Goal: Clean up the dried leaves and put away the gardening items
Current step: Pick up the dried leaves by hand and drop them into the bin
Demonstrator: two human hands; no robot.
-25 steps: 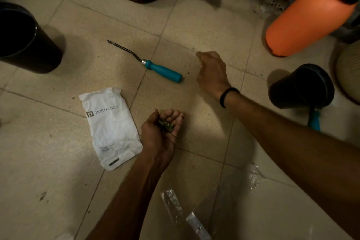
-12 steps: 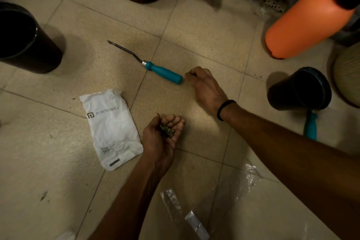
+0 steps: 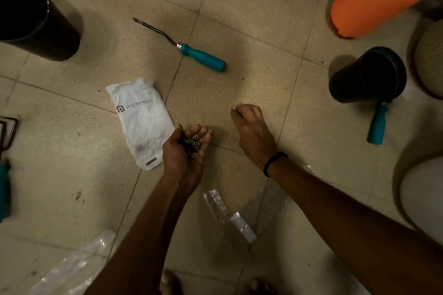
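My left hand [image 3: 184, 153] lies palm up just above the tiled floor, cupped around a small clump of dried leaves [image 3: 191, 145]. My right hand [image 3: 254, 134] is low over the floor just to its right, fingers curled and thumb and fingertips drawn together; nothing shows between them. A hand fork with a teal handle [image 3: 203, 56] lies on the tiles beyond both hands. A second teal-handled tool [image 3: 377, 124] sticks out from under a tipped black pot [image 3: 366, 76] at the right. A third teal handle [image 3: 3, 189] shows at the left edge.
A white printed pouch [image 3: 141, 120] lies flat beside my left hand. A black pot [image 3: 31, 14] stands at the upper left and an orange sprayer bottle [image 3: 378, 0] at the upper right. Clear plastic wrap [image 3: 230, 213] lies between my forearms, with more plastic [image 3: 72, 266] at the bottom left.
My right hand has drawn back from beside the fork's handle toward my left hand, sliding along the floor. The left hand has kept the leaves. The view has tilted down.
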